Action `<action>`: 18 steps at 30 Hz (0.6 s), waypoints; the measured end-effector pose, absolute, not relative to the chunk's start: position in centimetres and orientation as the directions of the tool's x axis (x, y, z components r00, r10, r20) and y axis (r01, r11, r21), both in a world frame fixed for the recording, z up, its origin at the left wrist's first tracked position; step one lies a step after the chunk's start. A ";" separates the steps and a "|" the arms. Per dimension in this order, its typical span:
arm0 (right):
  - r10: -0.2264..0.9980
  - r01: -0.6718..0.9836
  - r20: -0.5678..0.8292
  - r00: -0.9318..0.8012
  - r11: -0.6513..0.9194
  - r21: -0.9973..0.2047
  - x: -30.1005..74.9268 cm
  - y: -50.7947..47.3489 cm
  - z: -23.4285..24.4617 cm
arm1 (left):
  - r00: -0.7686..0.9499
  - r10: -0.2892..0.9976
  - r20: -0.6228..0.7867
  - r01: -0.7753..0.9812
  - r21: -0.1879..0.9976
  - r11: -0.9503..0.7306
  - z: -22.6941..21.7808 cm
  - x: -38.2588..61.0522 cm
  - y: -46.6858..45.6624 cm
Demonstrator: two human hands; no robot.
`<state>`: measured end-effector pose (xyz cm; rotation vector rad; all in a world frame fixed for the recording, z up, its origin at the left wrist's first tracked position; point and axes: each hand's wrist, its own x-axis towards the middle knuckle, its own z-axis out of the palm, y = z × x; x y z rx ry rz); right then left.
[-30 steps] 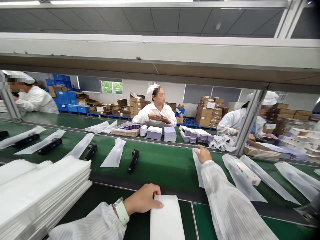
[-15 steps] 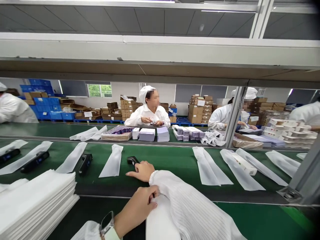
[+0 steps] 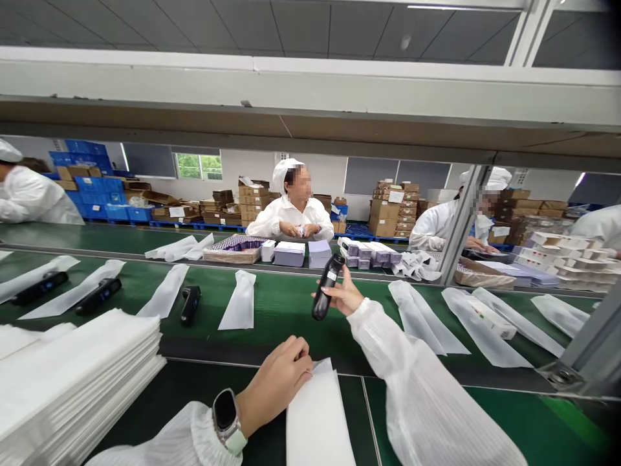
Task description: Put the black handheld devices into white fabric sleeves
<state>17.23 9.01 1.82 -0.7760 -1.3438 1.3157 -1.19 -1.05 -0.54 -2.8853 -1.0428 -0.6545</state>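
Black device [image 3: 326,288]: tilted, held up over the green belt [image 3: 286,310], its top end toward the far edge.
Right hand [image 3: 345,296]: clamped on that device.
Left hand [image 3: 279,375]: apart from the right, fingers touching the far end of the white sheets [image 3: 317,421]; I can't tell whether they pinch.
White stack [image 3: 82,375]: near the belt's near edge, left of both hands.

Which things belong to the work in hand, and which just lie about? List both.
Work in hand:
black device, in the right hand
white sheets, touched by the left hand
tall white stack, probably more sheets

Apparently just lying about:
brown cartons, in the background
blue boxes, in the background
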 end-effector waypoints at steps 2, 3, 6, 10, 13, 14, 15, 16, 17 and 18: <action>0.932 -0.304 0.214 -0.294 0.121 -0.945 18.2 6.7 2.4 | 0.695 0.581 0.423 0.603 0.096 -0.792 -0.8 -1.2 -1.0; 0.932 -0.305 0.200 -0.302 0.105 -0.947 18.3 5.7 2.5 | 0.695 0.572 0.435 0.602 0.082 -0.794 -0.9 -1.2 -1.0; 0.944 -0.306 0.186 -0.273 0.098 -0.947 17.6 3.9 2.2 | 0.686 0.574 0.447 0.618 0.058 -0.784 -1.1 -1.3 -0.9; 0.940 -0.293 0.170 -0.295 0.081 -0.953 16.2 3.7 1.3 | 0.659 0.603 0.449 0.642 0.081 -0.762 -0.8 -1.2 -0.8; 0.939 -0.250 0.126 -0.320 0.044 -0.967 15.7 3.9 0.9 | 0.614 0.659 0.436 0.636 0.221 -0.739 -0.3 -1.1 -1.0; 0.939 -0.233 0.106 -0.326 0.028 -0.972 15.6 3.9 0.8 | 0.587 0.689 0.426 0.627 0.299 -0.719 -0.1 -1.0 -1.1; 0.939 -0.216 0.090 -0.332 0.017 -0.976 15.5 3.9 0.8 | 0.554 0.723 0.412 0.613 0.385 -0.690 0.1 -0.9 -1.1; 0.936 -0.192 0.090 -0.340 0.024 -0.981 15.4 3.9 0.7 | 0.517 0.759 0.397 0.594 0.472 -0.651 0.4 -0.8 -1.2; 0.929 -0.159 0.106 -0.355 0.051 -0.986 15.3 3.9 0.7 | 0.474 0.793 0.382 0.572 0.552 -0.607 0.7 -0.8 -1.1; 0.915 -0.122 0.134 -0.380 0.094 -0.988 15.2 3.8 0.6 | 0.431 0.824 0.368 0.546 0.621 -0.563 1.0 -0.8 -1.1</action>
